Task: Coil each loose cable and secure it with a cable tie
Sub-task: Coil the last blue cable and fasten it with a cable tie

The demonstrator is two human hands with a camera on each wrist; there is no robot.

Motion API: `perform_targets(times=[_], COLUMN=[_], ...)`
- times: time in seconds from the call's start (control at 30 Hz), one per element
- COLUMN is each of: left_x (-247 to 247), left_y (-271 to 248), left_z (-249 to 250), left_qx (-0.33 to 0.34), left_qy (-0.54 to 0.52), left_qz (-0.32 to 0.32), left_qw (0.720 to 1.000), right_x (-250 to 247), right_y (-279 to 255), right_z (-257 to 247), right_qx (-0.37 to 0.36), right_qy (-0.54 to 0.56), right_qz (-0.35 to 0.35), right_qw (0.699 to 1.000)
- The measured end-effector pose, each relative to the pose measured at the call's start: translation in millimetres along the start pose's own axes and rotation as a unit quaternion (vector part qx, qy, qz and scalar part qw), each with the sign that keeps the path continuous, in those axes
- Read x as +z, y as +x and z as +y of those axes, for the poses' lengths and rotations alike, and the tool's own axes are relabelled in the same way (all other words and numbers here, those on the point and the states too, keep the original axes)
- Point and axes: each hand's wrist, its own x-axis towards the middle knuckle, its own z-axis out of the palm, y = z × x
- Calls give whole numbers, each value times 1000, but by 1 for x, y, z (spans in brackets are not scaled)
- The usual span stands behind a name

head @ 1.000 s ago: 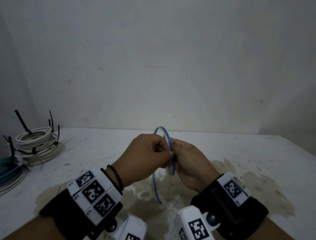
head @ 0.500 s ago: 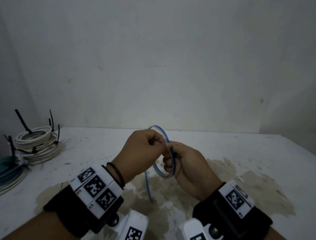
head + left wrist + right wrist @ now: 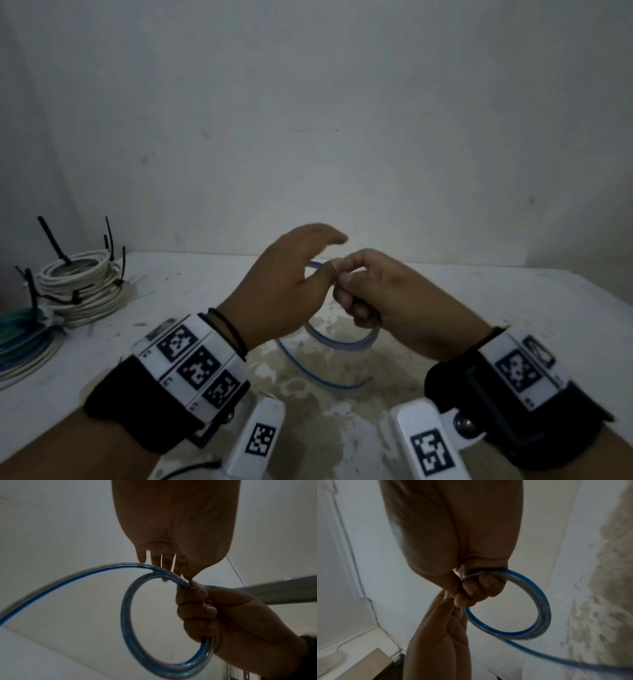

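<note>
Two hands over the stained white surface: right hand fingers curled round the coiled blue-and-clear plastic cable; left hand fingers straight, touching the coil's top. Loose tail trails toward 6 o'clock. Tied white cable coils at 9 o'clock.

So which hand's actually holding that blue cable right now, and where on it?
The right hand grips the blue cable with its fingers curled round one side of the coiled loops. The left hand has straight fingers, touching the coil's top at most.

one blue cable, two hands
</note>
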Motion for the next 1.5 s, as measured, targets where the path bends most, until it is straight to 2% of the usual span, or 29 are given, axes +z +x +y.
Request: perform_targets(times=[0.07,0.17,0.3,0.4,0.5,0.57,0.63,0.67,0.7,0.73,0.8,0.83,0.9,0.93,0.97,1.03,1.13,1.2,1.3,1.4,1.5], left_x=[-6,-15,-24,-23,-16,-9,-4,-3,-3,-2,-3,-3,-2,-2,-1,-1,-4,-5,-1,5,5], left_y=[6,14,19,18,16,15,14,14,14,14,15,16,16,16,15,14,11,8,3,1,0], left_z=[4,9,21,18,11,7,1,-2,-6,-10,-17,-19,-21,-21,-21,-20,-24,-28,-27,-22,-19], left_qx=[-8,-68,-189,-206,-209,-218,-228,-234,-242,-253,-280,-292,-307,-311,-311,-312,-318,-321,-322,-317,-309], left_qy=[-46,-122,-303,-341,-318,-305,-286,-275,-272,-282,-334,-364,-412,-428,-438,-446,-429,-419,-403,-391,-388], left_qz=[-50,-63,-110,-108,-71,-21,41,72,101,126,167,183,199,199,197,197,201,191,161,136,121], left_qw=[998,988,928,911,922,927,930,930,926,917,884,865,834,825,820,815,821,828,842,853,860], right_x=[-8,-19,-24,-24,-19,-13,-6,-2,2,5,12,16,23,26,29,30,20,14,12,17,14], right_y=[3,8,16,22,25,26,22,18,12,6,-7,-11,-13,-11,-9,-6,-4,-5,-2,-3,-2], right_z=[-15,-34,-43,-42,-34,-24,-10,-5,-2,2,6,10,21,28,34,45,57,58,56,43,37], right_qx=[-39,-83,-102,-126,-133,-126,-147,-188,-232,-252,-186,-114,34,70,69,25,9,-13,-6,-9,-28], right_qy=[-19,-84,-161,-204,-241,-264,-315,-337,-352,-370,-419,-451,-493,-484,-464,-457,-446,-356,-113,67,140], right_qz=[2,1,4,35,68,107,201,252,284,286,200,128,-1,-31,-29,9,82,165,252,288,318], right_qw=[999,993,982,970,959,950,916,888,861,848,866,876,870,871,883,889,891,920,961,955,937])
